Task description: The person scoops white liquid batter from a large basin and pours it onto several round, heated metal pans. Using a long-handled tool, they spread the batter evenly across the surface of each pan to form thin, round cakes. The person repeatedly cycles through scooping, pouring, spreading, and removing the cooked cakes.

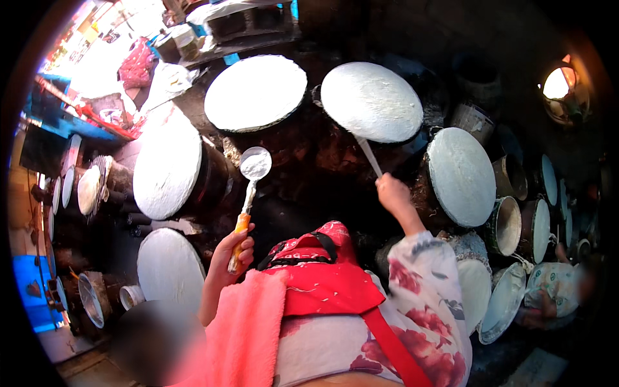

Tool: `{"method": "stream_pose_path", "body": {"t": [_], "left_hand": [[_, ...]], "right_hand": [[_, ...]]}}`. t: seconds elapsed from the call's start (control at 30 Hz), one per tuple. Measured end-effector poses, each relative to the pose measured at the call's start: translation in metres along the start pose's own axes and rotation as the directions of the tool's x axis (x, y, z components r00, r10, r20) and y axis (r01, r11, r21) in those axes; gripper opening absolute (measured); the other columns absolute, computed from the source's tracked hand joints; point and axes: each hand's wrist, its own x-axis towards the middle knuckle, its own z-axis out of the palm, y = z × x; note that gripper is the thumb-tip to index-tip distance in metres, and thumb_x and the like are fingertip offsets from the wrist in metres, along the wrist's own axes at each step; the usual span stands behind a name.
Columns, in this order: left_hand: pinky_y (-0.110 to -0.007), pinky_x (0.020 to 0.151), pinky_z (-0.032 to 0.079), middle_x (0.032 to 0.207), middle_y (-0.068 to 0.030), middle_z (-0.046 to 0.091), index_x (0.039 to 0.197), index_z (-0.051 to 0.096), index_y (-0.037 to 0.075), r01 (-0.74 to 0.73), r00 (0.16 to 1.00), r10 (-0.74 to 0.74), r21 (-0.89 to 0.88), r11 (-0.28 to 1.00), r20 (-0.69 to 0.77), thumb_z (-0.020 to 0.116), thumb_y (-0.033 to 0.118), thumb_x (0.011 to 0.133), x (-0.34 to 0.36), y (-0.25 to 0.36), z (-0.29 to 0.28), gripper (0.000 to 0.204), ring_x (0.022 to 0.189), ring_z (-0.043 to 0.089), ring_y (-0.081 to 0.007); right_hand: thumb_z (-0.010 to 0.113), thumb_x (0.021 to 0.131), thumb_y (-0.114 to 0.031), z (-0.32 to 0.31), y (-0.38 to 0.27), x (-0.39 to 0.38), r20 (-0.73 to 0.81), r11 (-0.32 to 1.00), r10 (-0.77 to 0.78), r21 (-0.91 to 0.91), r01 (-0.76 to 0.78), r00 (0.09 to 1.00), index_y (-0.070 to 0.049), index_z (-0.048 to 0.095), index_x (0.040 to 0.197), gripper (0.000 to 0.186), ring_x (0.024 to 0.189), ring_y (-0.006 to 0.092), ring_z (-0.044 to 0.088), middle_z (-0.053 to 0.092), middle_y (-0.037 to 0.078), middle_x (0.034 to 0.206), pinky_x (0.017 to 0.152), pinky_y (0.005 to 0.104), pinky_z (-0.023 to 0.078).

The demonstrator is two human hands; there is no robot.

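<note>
My left hand point(233, 248) is closed round the orange and pale handle of a ladle point(256, 165). White material lies in its round bowl, held upward between the white-topped drums. My right hand point(393, 193) grips a pale, flat stick-like tool point(370, 157). The far end of that tool meets the near edge of a round white top point(371, 100) at the upper right of centre. Other wide dark drums stand around me, with a white top point(256, 92) at the back, one point(169, 169) on the left and one point(461, 175) on the right.
Several more drums and buckets point(507, 226) crowd the right side. A person's patterned sleeve point(554, 289) is at the far right. Buckets point(90, 298) also stand at lower left. A red cloth bundle point(137, 64) lies near the bright opening. Another white top point(171, 271) is close to my left forearm.
</note>
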Motion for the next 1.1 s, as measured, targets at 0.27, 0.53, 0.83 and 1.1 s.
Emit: {"method": "stream_pose_path", "body": {"t": [0.27, 0.53, 0.83, 1.1], "left_hand": [[-0.020, 0.044, 0.034, 0.069, 0.0010, 0.047, 0.121, 0.047, 0.005, -0.020, 1.000, 0.021, -0.030, 0.999, 0.022, 0.051, 0.014, 0.093, -0.044, -0.003, -0.023, 0.029, 0.049, 0.040, -0.0062], [-0.021, 0.043, 0.034, 0.066, 0.0021, 0.041, 0.122, 0.047, 0.006, -0.041, 0.994, 0.059, -0.189, 0.981, 0.092, 0.048, 0.019, 0.096, -0.058, -0.006, -0.046, 0.029, 0.046, 0.038, -0.0057], [-0.021, 0.042, 0.031, 0.066, 0.0024, 0.039, 0.119, 0.046, 0.009, -0.269, 0.962, 0.263, -0.092, 0.959, -0.071, 0.050, 0.018, 0.096, -0.058, 0.003, -0.035, 0.025, 0.045, 0.035, -0.0052], [-0.020, 0.040, 0.031, 0.065, 0.0023, 0.038, 0.125, 0.044, 0.009, -0.312, 0.940, 0.295, -0.079, 0.947, -0.174, 0.054, 0.017, 0.093, -0.026, 0.022, 0.009, 0.034, 0.043, 0.036, -0.0051]], "right_hand": [[0.049, 0.092, -0.035, 0.028, 0.002, -0.075, -0.127, 0.981, 0.168, 0.119, -0.153, 0.978, -0.003, 0.056, 0.091, 0.032, 0.082, 0.0454, 0.059, 0.063, 0.026, 0.086, 0.071, 0.0531, 0.046], [0.051, 0.092, -0.032, 0.044, 0.007, -0.058, -0.172, 0.924, 0.280, 0.313, -0.218, 0.944, -0.001, 0.059, 0.092, 0.032, 0.079, 0.0438, 0.060, 0.063, 0.024, 0.080, 0.067, 0.0507, 0.046], [0.053, 0.092, -0.022, 0.039, -0.113, 0.093, -0.087, 0.612, -0.025, 0.787, 0.084, 0.996, -0.003, 0.054, 0.090, 0.019, 0.042, 0.0080, 0.044, 0.046, 0.000, 0.060, 0.038, 0.0247, 0.037], [0.056, 0.082, -0.026, 0.070, -0.162, 0.328, -0.029, 0.797, 0.183, 0.590, -0.131, 0.983, 0.006, 0.064, 0.087, 0.034, 0.081, 0.0347, 0.065, 0.067, 0.022, 0.084, 0.072, 0.0414, 0.050]]}}
